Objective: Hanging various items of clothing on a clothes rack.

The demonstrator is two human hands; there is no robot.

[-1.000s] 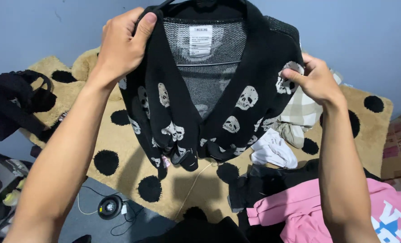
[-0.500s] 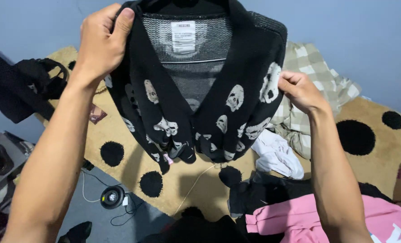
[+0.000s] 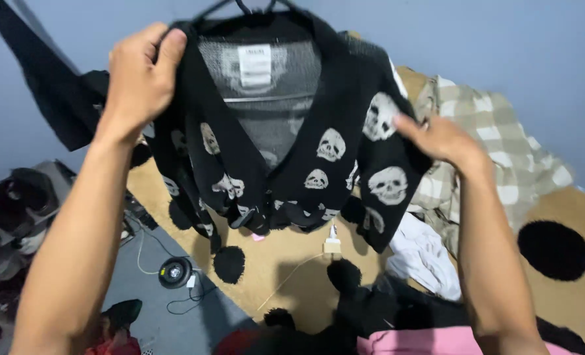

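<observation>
While my left hand (image 3: 138,79) pinches the shoulder of the black skull cardigan (image 3: 292,164) on its hanger (image 3: 243,8), held up over the spotted rug (image 3: 292,263), my right hand's (image 3: 437,138) fingers grip the other shoulder, and I judge it hung but not yet straightened or put away.

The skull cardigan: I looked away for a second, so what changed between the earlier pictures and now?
The black skull cardigan swung leftward, its right side flaring out. The right hand slid from the right edge onto the front panel. The left hand still grips the left shoulder; the garment stays on its hanger over the spotted rug.
</observation>
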